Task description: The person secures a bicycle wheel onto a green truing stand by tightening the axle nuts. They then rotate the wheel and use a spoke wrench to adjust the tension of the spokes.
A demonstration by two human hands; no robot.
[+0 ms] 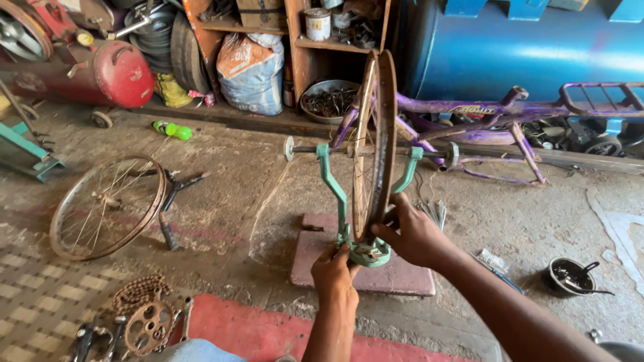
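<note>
From the head camera, a rusty bicycle wheel [376, 141] stands upright in a green truing stand [362, 201], its axle resting across the two fork arms and its rim edge-on to the viewer. The stand sits on a pinkish slab [402, 275] on the dusty concrete floor.

The right hand [412, 234] grips the lower part of the rim from the right side, fingers curled round it. The left hand [333, 275] is closed at the base of the stand, just left of the rim's lowest point; whether it pinches a tool or only the stand's foot cannot be made out, since the fingers hide it.

To the left, well apart, a second spoked wheel [107, 204] lies tilted on the floor, with a black fork-like part [171, 201] beside it. In the near left corner lie a chain [137, 291] and a chainring [149, 327] with other small parts. Behind the stand a purple bicycle frame [496, 114] lies along the foot of a large blue tank [523, 47]. A bundle of loose spokes [435, 213] lies just right of the right hand. Farther right stands a small black bowl [571, 276]. At the back left are a red tank [111, 72], a green bottle [173, 129], a stuffed sack [251, 74] and wooden shelves [302, 40] holding tyres and tins.
</note>
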